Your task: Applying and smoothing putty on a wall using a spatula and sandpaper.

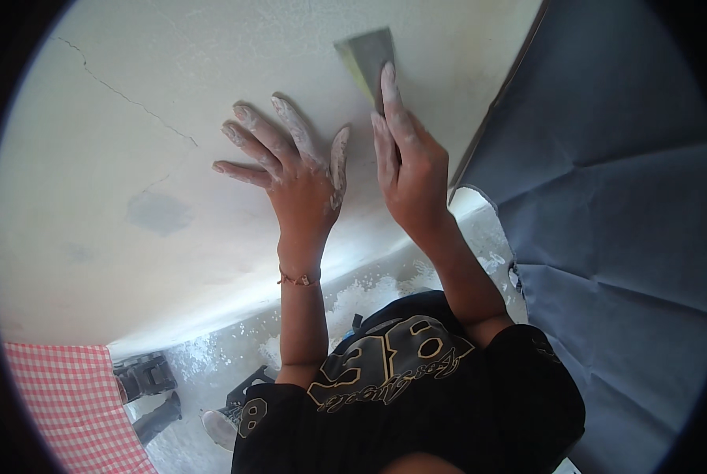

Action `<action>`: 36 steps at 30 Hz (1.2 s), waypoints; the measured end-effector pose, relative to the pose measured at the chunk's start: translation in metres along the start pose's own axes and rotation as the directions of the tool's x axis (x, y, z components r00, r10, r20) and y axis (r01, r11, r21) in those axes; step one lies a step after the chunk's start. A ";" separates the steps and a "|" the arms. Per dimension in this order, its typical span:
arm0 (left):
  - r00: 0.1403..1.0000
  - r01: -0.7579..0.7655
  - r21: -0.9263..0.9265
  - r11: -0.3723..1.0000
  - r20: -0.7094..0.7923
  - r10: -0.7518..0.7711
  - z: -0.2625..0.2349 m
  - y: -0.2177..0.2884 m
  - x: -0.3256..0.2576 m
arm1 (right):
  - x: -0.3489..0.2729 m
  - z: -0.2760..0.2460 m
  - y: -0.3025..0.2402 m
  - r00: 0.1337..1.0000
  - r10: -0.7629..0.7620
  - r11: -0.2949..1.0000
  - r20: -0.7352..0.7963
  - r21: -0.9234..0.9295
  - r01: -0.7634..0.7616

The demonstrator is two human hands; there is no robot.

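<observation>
My left hand (298, 170) lies on the pale wall (211, 71) with its fingers spread and holds nothing. White powder coats its fingers, and a thin bracelet (300, 280) circles the wrist. To its right, my right hand (412, 162) grips a putty knife (373, 59) with a broad, flat blade. The blade points up and lies against or very near the wall; I cannot tell which. Two fingers stretch along the knife, and most of its handle is hidden by the hand. White dust marks these fingers too.
A dark grey-blue sheet (606, 205) hangs at the right, beside the wall's edge. At lower left are a red-and-white checked cloth (69, 403) and a dark object (144, 375). White spatter covers the floor (203, 359). A crack (132, 101) and a grey patch (160, 213) mark the wall.
</observation>
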State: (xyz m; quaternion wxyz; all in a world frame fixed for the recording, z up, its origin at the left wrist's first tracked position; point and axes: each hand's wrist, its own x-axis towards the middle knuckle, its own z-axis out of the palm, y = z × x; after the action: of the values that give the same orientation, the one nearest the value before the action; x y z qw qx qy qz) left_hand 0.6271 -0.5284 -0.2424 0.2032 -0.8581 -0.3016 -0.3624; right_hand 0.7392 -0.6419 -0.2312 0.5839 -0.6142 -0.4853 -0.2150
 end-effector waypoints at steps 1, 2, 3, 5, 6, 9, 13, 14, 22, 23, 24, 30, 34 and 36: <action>1.000 -0.007 0.009 1.000 -0.008 0.007 0.001 0.000 0.000 | -0.021 0.005 0.007 1.000 0.008 0.999 0.013 -0.040 -0.008; 1.000 -0.003 0.011 1.000 -0.012 0.003 0.002 0.000 0.000 | -0.023 0.005 0.003 0.999 0.019 0.997 0.028 -0.081 -0.017; 0.999 0.001 -0.033 0.999 -0.041 -0.002 0.003 0.000 -0.001 | -0.020 0.005 0.004 0.999 0.015 0.997 0.029 -0.079 -0.012; 0.998 0.006 -0.072 0.997 -0.063 -0.011 0.000 -0.002 -0.003 | -0.004 0.003 -0.001 1.000 0.023 1.000 0.015 0.011 -0.023; 0.998 0.012 -0.062 0.998 -0.060 -0.015 0.000 -0.003 -0.002 | 0.005 0.000 -0.004 0.999 0.022 1.000 0.023 0.017 -0.023; 0.998 0.014 -0.055 0.998 -0.064 -0.018 0.004 -0.002 0.002 | 0.008 -0.005 -0.005 0.998 0.022 1.000 0.054 -0.021 -0.020; 1.000 -0.019 -0.019 1.000 -0.020 0.019 0.008 -0.006 0.000 | -0.008 0.006 0.006 0.997 0.006 0.990 0.082 -0.141 0.006; 1.000 -0.023 -0.026 0.999 -0.013 0.022 0.007 -0.007 -0.001 | -0.003 0.004 0.003 0.996 0.010 0.987 0.087 -0.161 0.004; 1.000 -0.022 -0.137 0.990 -0.002 0.022 0.005 -0.016 0.008 | 0.008 0.022 0.008 0.998 -0.021 0.988 0.066 -0.149 0.030; 1.000 -0.017 -0.135 0.991 0.002 0.017 0.004 -0.018 0.006 | 0.007 0.023 0.001 0.997 -0.046 0.989 0.062 -0.141 0.054; 1.000 -0.022 -0.104 0.994 -0.006 0.021 0.003 -0.019 0.006 | 0.012 0.021 -0.003 0.997 -0.046 0.989 0.067 -0.137 0.055; 0.999 0.006 -0.058 0.998 -0.050 -0.009 0.011 -0.007 0.003 | 0.017 0.012 0.007 0.998 -0.009 0.997 0.063 -0.080 0.015; 0.997 0.026 -0.096 0.995 -0.066 -0.032 0.007 -0.007 0.004 | 0.019 0.009 0.007 0.998 -0.025 0.998 0.053 -0.061 0.028; 0.999 0.013 -0.062 0.998 -0.039 -0.015 0.005 -0.012 0.004 | 0.032 0.008 0.003 0.998 -0.011 0.999 0.065 -0.039 0.014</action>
State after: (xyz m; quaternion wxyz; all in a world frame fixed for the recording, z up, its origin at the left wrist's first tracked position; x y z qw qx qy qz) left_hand 0.6244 -0.5155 -0.2408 0.1802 -0.8545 -0.2922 -0.3899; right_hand 0.7539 -0.6229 -0.2078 0.5545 -0.6291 -0.5034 -0.2081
